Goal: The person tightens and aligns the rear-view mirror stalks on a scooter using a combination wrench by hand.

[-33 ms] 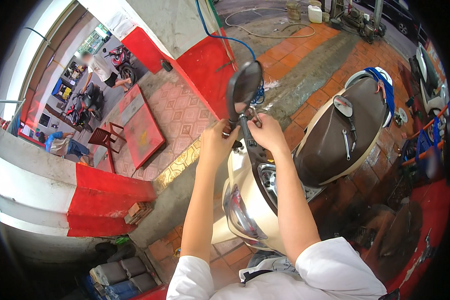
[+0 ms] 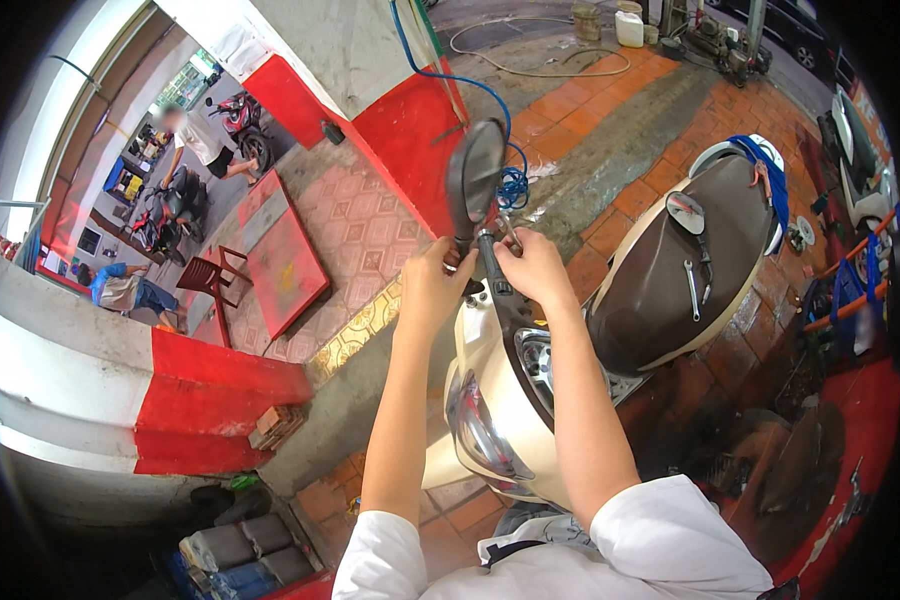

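A cream scooter (image 2: 490, 400) with a brown seat (image 2: 670, 300) stands in front of me. A dark rear-view mirror (image 2: 475, 180) rises on a black stem from its handlebar. My left hand (image 2: 438, 282) is closed around the foot of the stem. My right hand (image 2: 535, 268) is closed on the other side of the stem. It pinches a thin metal tool (image 2: 510, 234) against the stem's base. The joint itself is hidden by my fingers.
A second mirror (image 2: 685, 212) and a wrench (image 2: 692, 290) lie on the seat. A blue hose (image 2: 512, 185) hangs by the red wall. A red chair (image 2: 215, 275) and red table (image 2: 285, 260) stand to the left, with people and motorbikes beyond.
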### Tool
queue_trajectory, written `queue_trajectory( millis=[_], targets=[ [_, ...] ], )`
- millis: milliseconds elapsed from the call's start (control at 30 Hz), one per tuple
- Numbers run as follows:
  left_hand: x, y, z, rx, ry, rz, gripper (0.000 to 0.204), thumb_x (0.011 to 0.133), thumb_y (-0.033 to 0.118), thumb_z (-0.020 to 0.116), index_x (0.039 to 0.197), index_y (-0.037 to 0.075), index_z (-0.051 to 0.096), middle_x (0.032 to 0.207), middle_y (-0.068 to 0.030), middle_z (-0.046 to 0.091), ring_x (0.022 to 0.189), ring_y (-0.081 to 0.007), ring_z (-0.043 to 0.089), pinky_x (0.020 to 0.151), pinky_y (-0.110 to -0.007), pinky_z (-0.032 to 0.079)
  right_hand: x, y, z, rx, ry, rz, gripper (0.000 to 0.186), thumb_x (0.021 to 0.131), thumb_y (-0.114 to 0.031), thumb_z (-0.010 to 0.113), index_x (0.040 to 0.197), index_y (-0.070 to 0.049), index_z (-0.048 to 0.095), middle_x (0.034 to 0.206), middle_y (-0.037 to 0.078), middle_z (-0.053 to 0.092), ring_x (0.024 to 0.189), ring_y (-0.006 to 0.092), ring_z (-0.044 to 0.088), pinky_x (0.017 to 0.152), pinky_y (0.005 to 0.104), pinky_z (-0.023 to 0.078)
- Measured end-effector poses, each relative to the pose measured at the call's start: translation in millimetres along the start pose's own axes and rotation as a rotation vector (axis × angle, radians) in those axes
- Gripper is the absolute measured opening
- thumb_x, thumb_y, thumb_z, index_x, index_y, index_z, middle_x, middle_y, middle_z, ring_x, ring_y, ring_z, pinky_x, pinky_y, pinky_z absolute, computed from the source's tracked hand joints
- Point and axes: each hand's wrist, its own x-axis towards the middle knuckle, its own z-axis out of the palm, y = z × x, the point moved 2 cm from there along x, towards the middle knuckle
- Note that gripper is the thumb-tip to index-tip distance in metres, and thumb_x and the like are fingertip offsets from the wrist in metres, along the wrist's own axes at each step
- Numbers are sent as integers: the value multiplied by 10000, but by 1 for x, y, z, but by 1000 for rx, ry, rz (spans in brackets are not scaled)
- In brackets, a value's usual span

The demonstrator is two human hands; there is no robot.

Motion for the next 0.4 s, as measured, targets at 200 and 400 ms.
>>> queue_trajectory(
  millis=[200,400],
  targets=[
    [3,-4,5,2,85,-63,229,840,145,767,888,-55,666,664,-119,653,530,-145,607,515,-301,470,1,1,0,-11,57,-43,328,847,-291,638,986,2,688,964,257,696,972,434,658,873,474,515],
    [4,0,-1,61,55,-5,232,839,161,769,896,-40,669,705,-117,665,530,-184,619,517,-317,478,1,-1,-2,-10,37,-32,322,848,-294,647,988,-7,693,959,263,696,976,441,656,877,479,516]
  ],
)
